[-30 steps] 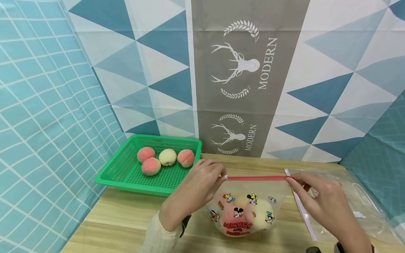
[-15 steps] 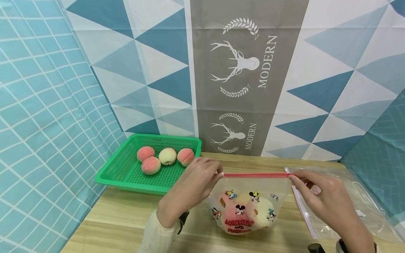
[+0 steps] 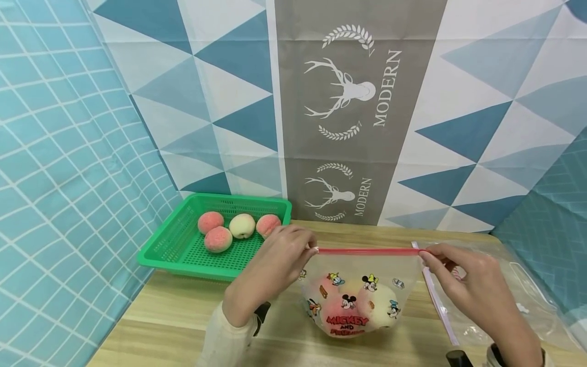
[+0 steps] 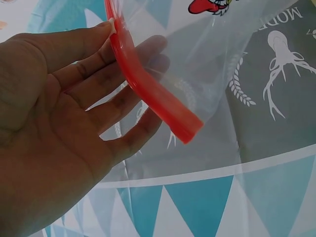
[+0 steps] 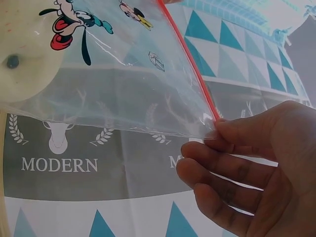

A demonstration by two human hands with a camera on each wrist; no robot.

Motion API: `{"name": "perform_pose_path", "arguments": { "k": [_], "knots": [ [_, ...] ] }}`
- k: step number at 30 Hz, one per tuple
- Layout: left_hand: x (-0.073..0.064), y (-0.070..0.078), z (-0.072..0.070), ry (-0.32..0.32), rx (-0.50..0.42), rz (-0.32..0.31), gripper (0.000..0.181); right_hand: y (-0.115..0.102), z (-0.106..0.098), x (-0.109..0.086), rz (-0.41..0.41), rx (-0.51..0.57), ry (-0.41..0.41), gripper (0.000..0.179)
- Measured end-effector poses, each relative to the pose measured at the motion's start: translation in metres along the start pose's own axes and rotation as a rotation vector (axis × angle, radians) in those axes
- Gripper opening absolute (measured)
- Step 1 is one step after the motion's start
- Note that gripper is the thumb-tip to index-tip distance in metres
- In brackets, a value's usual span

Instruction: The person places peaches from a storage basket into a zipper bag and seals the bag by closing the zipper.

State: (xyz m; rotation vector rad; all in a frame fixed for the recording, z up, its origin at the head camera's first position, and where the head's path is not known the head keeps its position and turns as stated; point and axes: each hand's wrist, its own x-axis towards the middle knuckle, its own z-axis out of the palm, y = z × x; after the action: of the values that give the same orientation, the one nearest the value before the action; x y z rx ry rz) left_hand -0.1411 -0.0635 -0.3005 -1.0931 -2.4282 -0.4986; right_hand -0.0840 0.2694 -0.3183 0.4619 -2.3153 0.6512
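A clear zip bag (image 3: 367, 267) with cartoon prints and a red zip strip (image 3: 367, 252) hangs between both hands, peaches (image 3: 384, 306) bunched in its lower part. My left hand (image 3: 282, 257) pinches a small white slider (image 4: 111, 24) on the strip between thumb and forefinger. In the left wrist view, the strip's free red end (image 4: 185, 126) sticks out past those fingertips, and the other fingers spread behind it. At the opposite corner, thumb and forefinger of my right hand (image 3: 472, 283) pinch the strip's end. The right wrist view shows its remaining fingers (image 5: 217, 165) loosely bent.
Behind my left forearm stands a green perforated basket (image 3: 149, 257) holding several peaches (image 3: 218, 239). Another clear bag (image 3: 518, 285) with a lilac strip (image 3: 437, 300) lies flat under my right hand on the wooden table (image 3: 174, 316). Patterned sheets (image 3: 238, 102) enclose the back and sides.
My left hand has slid leftward with the slider, so a longer stretch of red strip shows between the hands. My right hand keeps its pinch, shifting only slightly.
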Motion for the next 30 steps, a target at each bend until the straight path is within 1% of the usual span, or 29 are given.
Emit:
{"name": "perform_pose_path", "arguments": {
  "k": [5, 13, 16, 20, 23, 25, 30],
  "knots": [
    [-0.001, -0.003, 0.000, -0.005, 0.006, -0.014, 0.004, 0.001, 0.001, 0.000, -0.003, 0.005, 0.005, 0.018],
    [-0.001, -0.009, 0.000, 0.011, 0.001, 0.001, 0.004, 0.005, 0.001, -0.001, -0.006, 0.002, 0.009, 0.018],
    [-0.001, -0.011, 0.000, 0.014, -0.004, 0.003, 0.004, 0.007, 0.002, -0.002, -0.008, 0.002, 0.012, 0.011],
    [-0.001, -0.014, -0.002, 0.007, -0.002, -0.011, 0.004, 0.010, 0.003, -0.002, -0.008, 0.004, 0.019, 0.010],
    [-0.002, -0.017, -0.002, 0.003, 0.000, -0.025, 0.005, 0.011, 0.002, -0.001, -0.008, 0.004, 0.025, 0.014],
    [-0.002, -0.019, -0.003, 0.002, 0.000, -0.031, 0.006, 0.012, 0.002, -0.001, -0.009, 0.004, 0.025, 0.010],
    [-0.002, -0.022, -0.004, 0.004, -0.005, -0.039, 0.006, 0.013, 0.001, 0.001, -0.015, 0.000, 0.024, 0.012]
  ]
}}
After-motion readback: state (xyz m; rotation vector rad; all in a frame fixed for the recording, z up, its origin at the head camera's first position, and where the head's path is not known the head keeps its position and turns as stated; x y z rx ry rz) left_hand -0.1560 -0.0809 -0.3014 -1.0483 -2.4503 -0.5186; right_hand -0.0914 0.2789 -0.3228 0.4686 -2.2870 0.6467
